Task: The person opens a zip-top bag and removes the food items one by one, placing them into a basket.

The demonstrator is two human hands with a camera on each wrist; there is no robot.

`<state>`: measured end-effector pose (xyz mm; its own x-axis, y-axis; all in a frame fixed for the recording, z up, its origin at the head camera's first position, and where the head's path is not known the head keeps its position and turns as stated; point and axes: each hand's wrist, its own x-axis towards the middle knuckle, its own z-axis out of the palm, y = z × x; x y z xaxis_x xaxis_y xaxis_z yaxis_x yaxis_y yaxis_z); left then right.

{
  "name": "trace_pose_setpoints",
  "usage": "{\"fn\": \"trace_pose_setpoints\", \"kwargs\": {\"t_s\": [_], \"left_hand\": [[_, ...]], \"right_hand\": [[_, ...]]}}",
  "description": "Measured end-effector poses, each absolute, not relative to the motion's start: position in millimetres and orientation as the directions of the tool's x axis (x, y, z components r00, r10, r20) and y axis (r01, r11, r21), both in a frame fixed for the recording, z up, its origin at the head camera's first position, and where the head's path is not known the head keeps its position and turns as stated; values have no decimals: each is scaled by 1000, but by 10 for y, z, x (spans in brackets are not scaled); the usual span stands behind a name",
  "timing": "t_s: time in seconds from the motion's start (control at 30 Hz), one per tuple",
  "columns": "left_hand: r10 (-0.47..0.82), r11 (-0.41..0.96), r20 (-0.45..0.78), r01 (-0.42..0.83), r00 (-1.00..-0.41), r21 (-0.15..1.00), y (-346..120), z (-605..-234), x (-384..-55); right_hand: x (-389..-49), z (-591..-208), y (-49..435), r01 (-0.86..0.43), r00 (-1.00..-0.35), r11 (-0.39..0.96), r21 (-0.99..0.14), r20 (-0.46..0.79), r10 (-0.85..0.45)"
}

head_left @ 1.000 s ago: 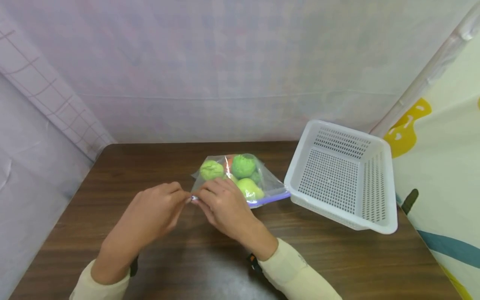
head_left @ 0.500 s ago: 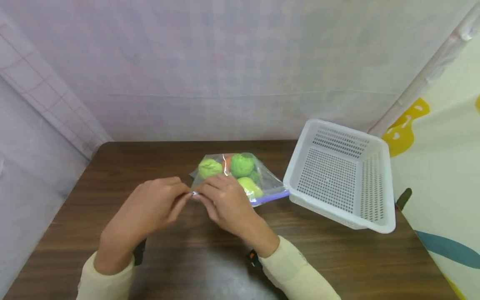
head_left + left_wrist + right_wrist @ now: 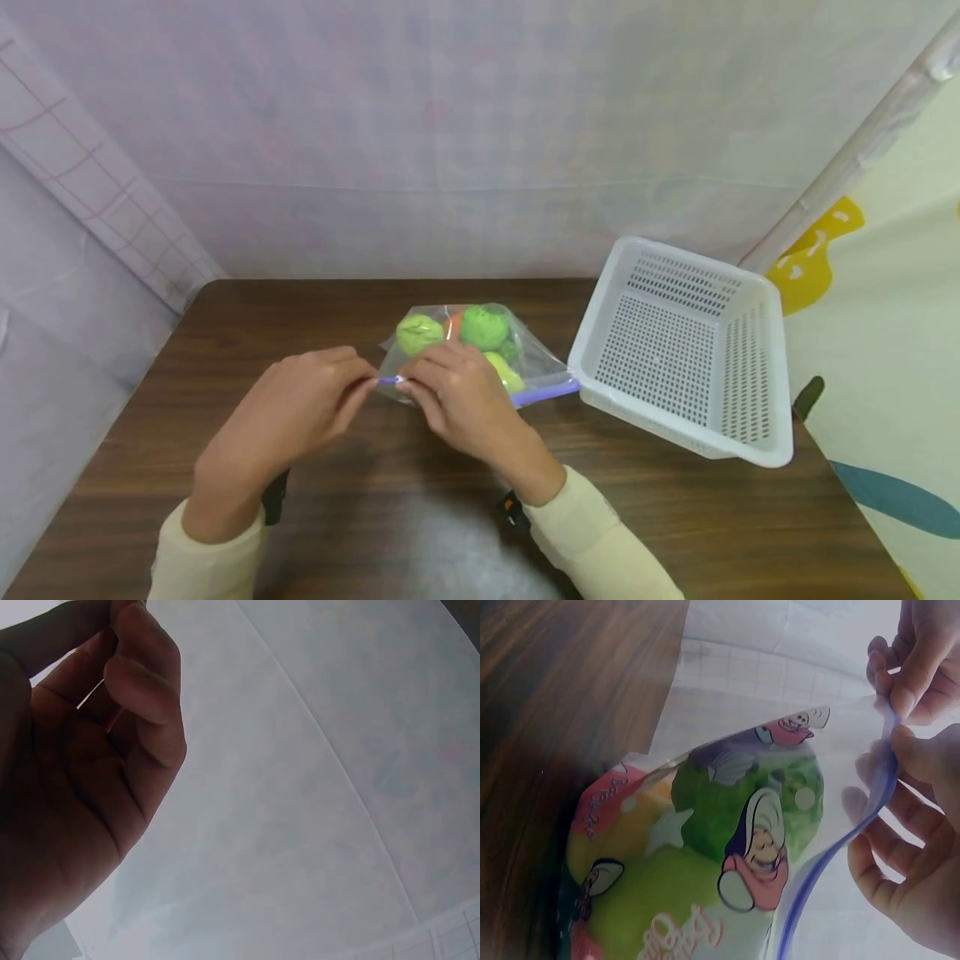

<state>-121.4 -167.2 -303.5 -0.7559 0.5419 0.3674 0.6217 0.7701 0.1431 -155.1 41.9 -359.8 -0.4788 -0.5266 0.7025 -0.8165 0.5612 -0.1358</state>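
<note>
A clear zip bag point(image 3: 536, 358) lies on the table, its purple zip strip point(image 3: 547, 392) toward me. Inside are a wrinkled pale-green piece point(image 3: 420, 333), a rounder green one point(image 3: 484, 327), a yellow-green one point(image 3: 506, 372) and something orange point(image 3: 453, 324). My left hand point(image 3: 300, 408) pinches the strip's left end. Just right of it, my right hand point(image 3: 468, 400) pinches the same strip between thumb and fingers, a small white spot at its fingertips. The right wrist view shows cartoon prints on the bag point(image 3: 761, 855). In the left wrist view, the left fingertips point(image 3: 131, 615) are partly cut off.
A white perforated basket point(image 3: 660, 350) stands right of the bag, its rim by the strip's right end. The brown wooden table point(image 3: 420, 517) ends at a pale cloth wall point(image 3: 450, 150) behind. A patterned cloth point(image 3: 892, 333) hangs on the right.
My right hand has shifted slightly rightward along the strip, away from the left hand. A short purple length now shows between them. Bag and basket stay in place.
</note>
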Motion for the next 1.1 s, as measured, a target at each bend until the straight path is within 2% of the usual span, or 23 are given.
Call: {"fn": "trace_pose_setpoints", "kwargs": {"t_s": [0.53, 0.77, 1.1], "left_hand": [[494, 806, 358, 572, -792, 153, -1813, -2996, -1260], [476, 813, 363, 558, -801, 164, -1895, -2993, -1280], [455, 824, 337, 533, -824, 191, -1971, -2997, -1326]], "right_hand": [[-1635, -3602, 540, -770, -517, 627, -121, 695, -500], [-1666, -3591, 600, -737, -554, 661, -143, 687, -470], [-1734, -3578, 746, -728, -549, 670, -149, 711, -439]]}}
